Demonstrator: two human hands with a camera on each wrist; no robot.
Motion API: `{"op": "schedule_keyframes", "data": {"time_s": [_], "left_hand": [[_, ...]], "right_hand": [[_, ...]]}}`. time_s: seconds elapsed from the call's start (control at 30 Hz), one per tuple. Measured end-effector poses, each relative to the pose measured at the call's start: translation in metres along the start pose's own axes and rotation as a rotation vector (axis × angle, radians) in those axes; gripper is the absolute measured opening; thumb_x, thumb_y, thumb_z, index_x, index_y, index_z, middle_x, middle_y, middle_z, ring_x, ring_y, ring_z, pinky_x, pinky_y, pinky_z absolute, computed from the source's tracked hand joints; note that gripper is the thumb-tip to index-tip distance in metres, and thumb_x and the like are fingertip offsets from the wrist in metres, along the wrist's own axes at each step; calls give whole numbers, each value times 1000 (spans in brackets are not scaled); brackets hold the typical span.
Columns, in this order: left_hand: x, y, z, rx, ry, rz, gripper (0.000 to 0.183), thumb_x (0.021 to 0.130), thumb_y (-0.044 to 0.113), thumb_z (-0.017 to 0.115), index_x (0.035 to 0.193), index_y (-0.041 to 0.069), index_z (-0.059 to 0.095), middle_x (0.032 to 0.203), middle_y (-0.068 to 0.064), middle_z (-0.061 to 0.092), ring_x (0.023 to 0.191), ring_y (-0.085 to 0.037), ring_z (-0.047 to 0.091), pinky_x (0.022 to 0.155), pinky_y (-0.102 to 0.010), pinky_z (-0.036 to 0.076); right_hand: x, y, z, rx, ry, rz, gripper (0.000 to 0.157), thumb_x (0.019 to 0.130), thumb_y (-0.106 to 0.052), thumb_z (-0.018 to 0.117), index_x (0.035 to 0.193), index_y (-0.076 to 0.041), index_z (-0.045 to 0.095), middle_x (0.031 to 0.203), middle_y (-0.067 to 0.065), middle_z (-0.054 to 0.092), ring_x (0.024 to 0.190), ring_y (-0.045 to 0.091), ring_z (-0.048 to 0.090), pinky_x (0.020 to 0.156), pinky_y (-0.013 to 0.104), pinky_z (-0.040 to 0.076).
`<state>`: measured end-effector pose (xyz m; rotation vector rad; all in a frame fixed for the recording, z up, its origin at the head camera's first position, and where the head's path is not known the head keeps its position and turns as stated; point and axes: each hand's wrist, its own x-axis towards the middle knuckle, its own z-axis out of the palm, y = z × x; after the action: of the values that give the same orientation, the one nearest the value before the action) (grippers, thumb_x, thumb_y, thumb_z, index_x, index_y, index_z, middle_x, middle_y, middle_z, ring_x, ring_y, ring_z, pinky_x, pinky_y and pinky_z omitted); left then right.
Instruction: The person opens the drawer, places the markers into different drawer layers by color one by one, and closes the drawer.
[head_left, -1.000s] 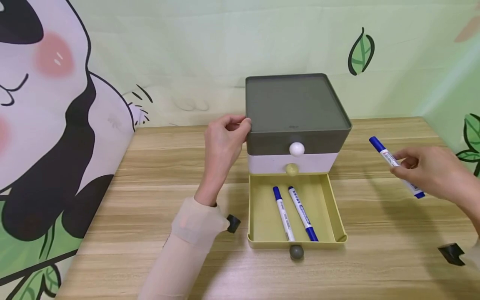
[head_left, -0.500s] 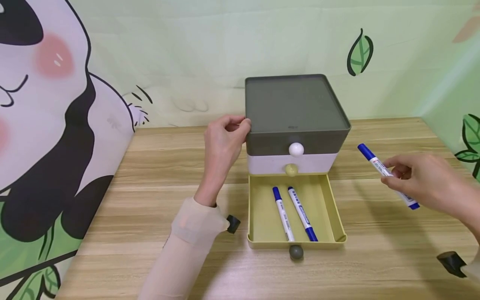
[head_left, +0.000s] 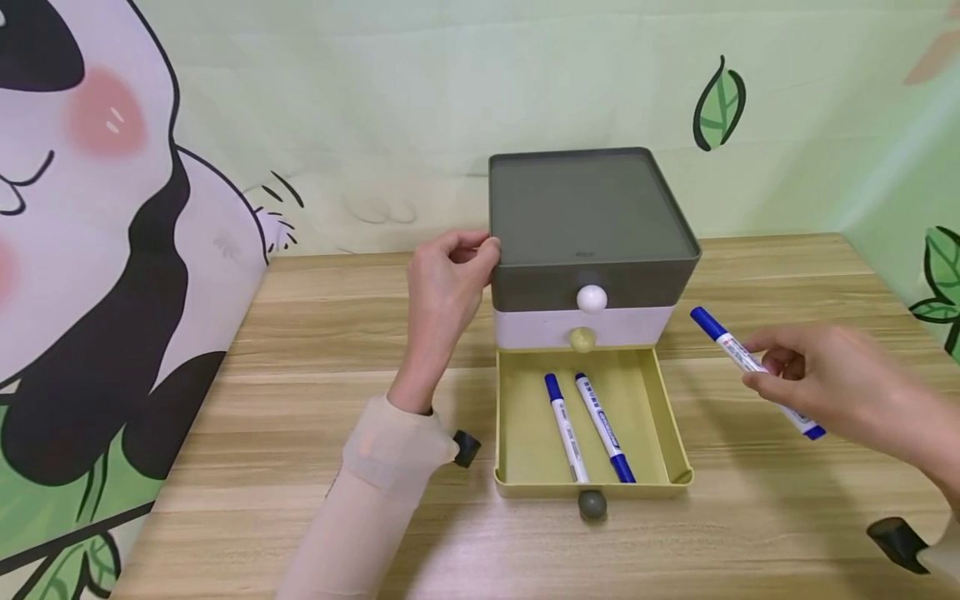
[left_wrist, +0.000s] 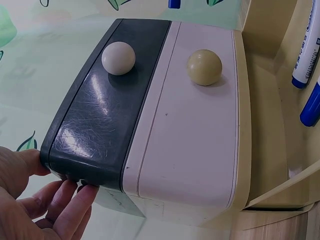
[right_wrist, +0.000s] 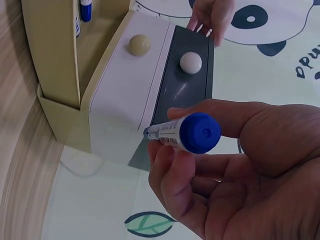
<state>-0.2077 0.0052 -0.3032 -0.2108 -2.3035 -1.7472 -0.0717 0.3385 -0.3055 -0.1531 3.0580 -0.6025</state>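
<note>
A desktop drawer organizer [head_left: 592,208] with grey, white and yellow tiers stands on the wooden table. Its bottom yellow drawer [head_left: 519,442] is pulled out and holds two white markers with blue ends: the left marker [head_left: 567,433] and the right marker [head_left: 606,429]. My left hand [head_left: 447,279] grips the organizer's grey top tier at its left front edge, thumb on the rim and fingers against the side in the left wrist view. Right of the drawer, my right hand [head_left: 836,379] pinches a third blue-capped marker [head_left: 738,354], tilted and held above the table.
Round knobs front each tier: a white knob [head_left: 592,299], a yellow knob [head_left: 582,339] and a grey knob [head_left: 592,505] on the open drawer. A cloth backdrop [head_left: 375,125] with a printed panda and leaves stands behind the wooden table [head_left: 315,400].
My right hand has moved left and slightly toward the front with the marker, nearer the open drawer. My left hand and the organizer have stayed in place.
</note>
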Motion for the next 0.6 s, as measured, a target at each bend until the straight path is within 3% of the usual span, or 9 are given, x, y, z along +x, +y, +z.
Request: {"op": "schedule_keyframes", "data": {"time_s": [0.23,0.6], "left_hand": [[0,0,0,1,5,5,21,94,21,73,104,4,80,86,-7,74,70,-17,71,67,-28,59],[0,0,0,12,7,9,21,94,22,73,104,4,81,86,-7,74,69,-18,70,66,-28,57]], "right_hand": [[-2,-3,9,28,-21,-71,27,91,-12,78,111,5,72,81,-5,63,70,11,53,55,26,44],[-3,-12,20,71,-64,-77,33,89,-12,80,113,10,70,81,-4,64,70,10,54,57,25,47]]}}
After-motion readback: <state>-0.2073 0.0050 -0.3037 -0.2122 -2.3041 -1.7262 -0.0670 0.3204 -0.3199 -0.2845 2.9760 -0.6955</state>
